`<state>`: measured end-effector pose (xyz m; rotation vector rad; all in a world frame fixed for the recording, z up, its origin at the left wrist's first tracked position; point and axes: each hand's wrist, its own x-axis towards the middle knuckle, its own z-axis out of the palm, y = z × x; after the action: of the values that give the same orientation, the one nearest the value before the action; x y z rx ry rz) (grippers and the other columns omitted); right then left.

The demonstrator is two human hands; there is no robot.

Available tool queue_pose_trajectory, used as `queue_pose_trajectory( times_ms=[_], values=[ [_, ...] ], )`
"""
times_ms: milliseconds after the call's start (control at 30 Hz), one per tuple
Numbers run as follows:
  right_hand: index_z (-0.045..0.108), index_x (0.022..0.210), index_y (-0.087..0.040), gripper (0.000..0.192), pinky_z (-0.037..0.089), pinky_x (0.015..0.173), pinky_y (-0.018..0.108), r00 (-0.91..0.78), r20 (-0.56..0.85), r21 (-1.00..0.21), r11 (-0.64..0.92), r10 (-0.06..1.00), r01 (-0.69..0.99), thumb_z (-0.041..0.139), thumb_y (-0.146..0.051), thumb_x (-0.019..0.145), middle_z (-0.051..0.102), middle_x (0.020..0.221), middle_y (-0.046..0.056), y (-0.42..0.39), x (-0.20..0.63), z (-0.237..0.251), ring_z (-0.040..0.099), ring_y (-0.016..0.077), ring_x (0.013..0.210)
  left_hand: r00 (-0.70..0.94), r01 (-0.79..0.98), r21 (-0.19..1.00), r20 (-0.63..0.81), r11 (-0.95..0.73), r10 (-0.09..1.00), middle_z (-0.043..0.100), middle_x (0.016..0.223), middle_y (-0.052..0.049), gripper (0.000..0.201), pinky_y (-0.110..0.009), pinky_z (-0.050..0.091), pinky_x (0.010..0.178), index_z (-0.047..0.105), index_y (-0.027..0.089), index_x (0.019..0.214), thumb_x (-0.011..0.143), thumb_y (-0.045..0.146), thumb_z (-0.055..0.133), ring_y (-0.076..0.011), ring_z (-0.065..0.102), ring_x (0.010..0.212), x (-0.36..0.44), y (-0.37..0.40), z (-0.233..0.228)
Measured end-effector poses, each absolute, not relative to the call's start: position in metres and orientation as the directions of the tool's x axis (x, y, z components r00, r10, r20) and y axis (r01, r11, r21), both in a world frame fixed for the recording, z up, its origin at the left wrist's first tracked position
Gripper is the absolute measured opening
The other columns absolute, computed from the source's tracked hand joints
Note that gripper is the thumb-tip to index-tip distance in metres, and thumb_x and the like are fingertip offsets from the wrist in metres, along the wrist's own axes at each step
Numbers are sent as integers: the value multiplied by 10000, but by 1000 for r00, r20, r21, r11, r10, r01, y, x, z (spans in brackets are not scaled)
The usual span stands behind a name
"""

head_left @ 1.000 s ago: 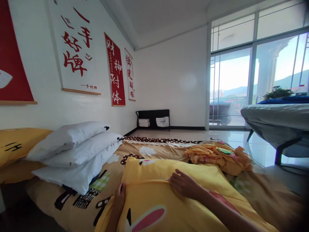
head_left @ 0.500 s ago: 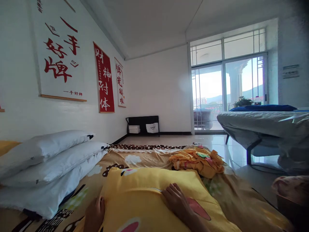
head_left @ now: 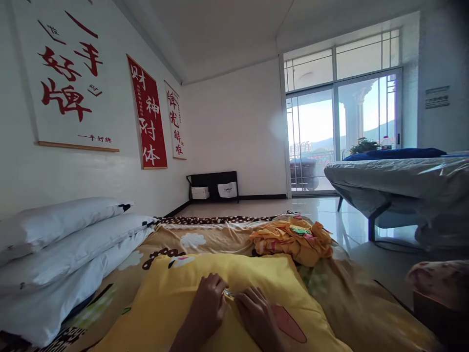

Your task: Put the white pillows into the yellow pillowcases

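Both hands met on top of the yellow pillow, the left hand and the right hand lying fingertip to fingertip over a small pale, glinting spot on the cover — what it was could not be made out. The left fingers were curled down and seemed to pinch at that spot; whether the right hand pinched the fabric or only pressed on it could not be told. The yellow pillow, printed with a pink and white cartoon figure, lay flat on the brown patterned bedspread. Just beyond the pillow, toward its far right corner, sat a crumpled heap of yellow cloth on the same bedspread. To the pillow's left, three white pillows were stacked against the wall, and above them hung the calligraphy banners — red and white. Well to the pillow's right, across bare shiny floor, stood a grey covered bed, with the glass sliding doors behind it.
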<state>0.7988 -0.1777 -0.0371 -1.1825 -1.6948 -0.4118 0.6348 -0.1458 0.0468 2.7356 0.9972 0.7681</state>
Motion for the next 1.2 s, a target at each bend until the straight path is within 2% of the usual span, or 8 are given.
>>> queue_pose_trajectory(
  times_ms=[133,267,400,533,733,933,1067,1200],
  values=[
    [630,894,-252,239,388,740,296,-35,798,-315,466,602,827,405,-231,971,641,845,22,-186,796,-31,537,179,790,568,562,347,498,-751,655,615,881,-79,180,-396,384,816,586,203,807,775,100,443,-240,535,869,635,-136,17],
    [631,959,-262,164,393,781,304,3,741,-418,458,671,785,474,-221,938,646,881,22,-192,792,-28,542,187,826,517,453,363,637,-814,572,614,813,-68,174,-390,424,811,591,213,831,853,165,425,-225,559,807,625,-133,-11],
    [643,909,-242,161,400,757,298,98,754,-479,441,650,759,486,-259,937,638,829,25,-194,789,-29,546,181,790,432,434,399,695,-808,576,648,825,-62,192,-348,475,771,609,219,924,908,227,418,-204,604,793,623,-136,-28],
    [649,811,-221,225,400,665,269,130,789,-462,442,600,769,481,-286,946,632,719,17,-191,791,-31,552,164,701,335,432,429,740,-793,583,682,901,-58,195,-309,507,767,599,216,986,938,235,410,-181,639,854,625,-136,-34],
    [661,816,-230,151,391,683,290,111,797,-427,424,594,799,544,-253,910,636,707,8,-189,793,-31,540,173,702,431,455,267,769,-850,472,640,808,-23,150,-316,486,701,583,217,976,910,180,454,-180,599,770,626,-141,-28],
    [662,901,-245,111,386,728,302,32,781,-390,446,624,805,573,-186,871,639,798,8,-195,790,-25,525,182,783,473,447,224,763,-866,441,591,777,-27,118,-311,451,695,547,202,910,854,125,478,-182,552,748,622,-147,-28],
    [651,834,-235,140,378,733,302,82,789,-418,435,608,797,537,-226,916,642,728,-11,-193,790,-26,521,165,718,492,426,238,749,-873,444,576,768,-23,71,-307,433,699,540,199,862,871,154,485,-176,534,745,620,-150,-25],
    [657,809,-240,157,371,751,310,119,773,-447,402,623,799,547,-261,919,688,749,-16,-190,790,-31,558,167,717,501,419,242,743,-875,444,564,742,-19,89,-305,417,699,534,191,812,881,165,485,-169,522,735,620,-149,-24]
  ],
)
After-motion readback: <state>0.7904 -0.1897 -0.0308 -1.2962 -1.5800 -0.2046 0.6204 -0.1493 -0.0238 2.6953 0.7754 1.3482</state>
